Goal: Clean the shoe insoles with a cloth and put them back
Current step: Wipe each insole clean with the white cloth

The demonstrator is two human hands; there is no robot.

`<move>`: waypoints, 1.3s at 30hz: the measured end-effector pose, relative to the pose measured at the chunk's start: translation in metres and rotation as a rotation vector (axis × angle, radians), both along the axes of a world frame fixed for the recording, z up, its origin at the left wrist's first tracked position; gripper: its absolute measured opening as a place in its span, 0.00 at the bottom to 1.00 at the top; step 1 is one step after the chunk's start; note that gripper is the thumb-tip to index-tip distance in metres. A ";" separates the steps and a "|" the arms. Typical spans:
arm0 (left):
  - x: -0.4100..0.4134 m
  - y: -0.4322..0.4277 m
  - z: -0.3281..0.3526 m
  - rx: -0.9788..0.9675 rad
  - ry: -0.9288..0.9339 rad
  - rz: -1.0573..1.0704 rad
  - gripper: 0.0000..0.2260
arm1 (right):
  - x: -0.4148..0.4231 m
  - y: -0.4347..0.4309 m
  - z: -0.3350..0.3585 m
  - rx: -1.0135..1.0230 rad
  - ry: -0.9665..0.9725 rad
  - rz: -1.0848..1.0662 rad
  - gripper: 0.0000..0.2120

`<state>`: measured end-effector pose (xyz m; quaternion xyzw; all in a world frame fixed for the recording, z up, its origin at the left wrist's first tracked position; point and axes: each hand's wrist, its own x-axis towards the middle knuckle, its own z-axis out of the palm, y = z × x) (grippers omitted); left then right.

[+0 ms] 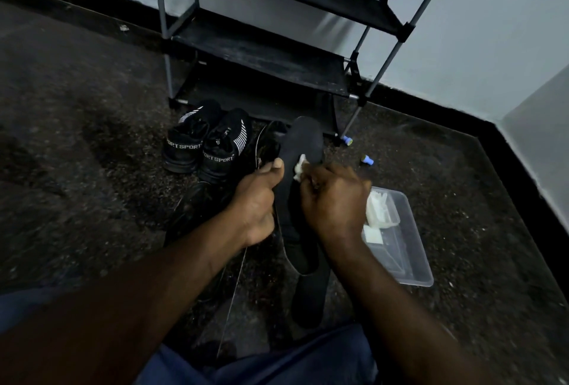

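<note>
Two hands at mid-frame, over a dark speckled floor [92,107].

Left hand [255,203] grips the insole [306,138] by its left edge. Its thumb [277,165] lies flat on the top face and the other fingers are curled round behind (hidden from here). The insole is black and held roughly upright, with one rounded end up and the rest running down between the wrists.

Right hand [335,200] is bunched round a white cloth [299,169]. The fingers are curled tight and press the wad onto the insole's middle, just beside the left thumb. Only a small bit of cloth shows past the knuckles.

Second insole [311,298] lies flat on the floor below the held one, near the person's knees. Cannot tell whether the two touch.

Sneakers [203,144] are a black pair standing side by side beyond the left hand, heels toward the camera, "SPORT" in white on each. One more shoe [268,141] sits just right of the pair, behind the thumb, with its opening up.

Clear tray [412,261] sits on the floor to the right of the right hand, with white pieces [381,209] in its far end. Two blue caps [347,139] lie near the front leg of the black rack [261,42], which stands against a pale wall [462,30].
</note>
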<state>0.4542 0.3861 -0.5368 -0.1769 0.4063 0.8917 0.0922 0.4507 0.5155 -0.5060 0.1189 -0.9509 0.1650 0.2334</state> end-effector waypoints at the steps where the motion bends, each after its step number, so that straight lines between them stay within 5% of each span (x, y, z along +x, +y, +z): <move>1: 0.001 -0.001 0.001 -0.004 -0.009 0.000 0.19 | 0.007 -0.003 -0.005 0.011 0.002 0.045 0.11; 5: 0.005 0.000 0.002 -0.011 -0.020 -0.022 0.16 | 0.022 -0.004 -0.017 0.098 0.048 0.125 0.13; 11: 0.003 0.008 0.000 0.000 -0.015 -0.028 0.19 | -0.005 0.012 -0.001 0.054 0.052 -0.081 0.09; 17: 0.005 0.001 -0.003 -0.014 -0.056 -0.032 0.15 | 0.021 -0.002 -0.018 0.046 -0.042 0.181 0.13; 21: 0.004 -0.002 -0.004 -0.055 -0.029 -0.047 0.10 | 0.008 0.014 -0.010 -0.141 -0.065 0.322 0.08; 26: 0.003 -0.003 -0.007 -0.240 0.102 -0.050 0.14 | -0.015 0.025 0.010 -0.456 -0.086 0.037 0.08; 35: 0.006 -0.005 -0.004 -0.305 0.201 -0.134 0.34 | -0.011 -0.006 0.006 -0.167 -0.099 0.058 0.13; 39: 0.006 -0.004 0.004 -0.282 0.179 -0.083 0.33 | -0.018 -0.004 0.011 0.060 0.059 -0.060 0.09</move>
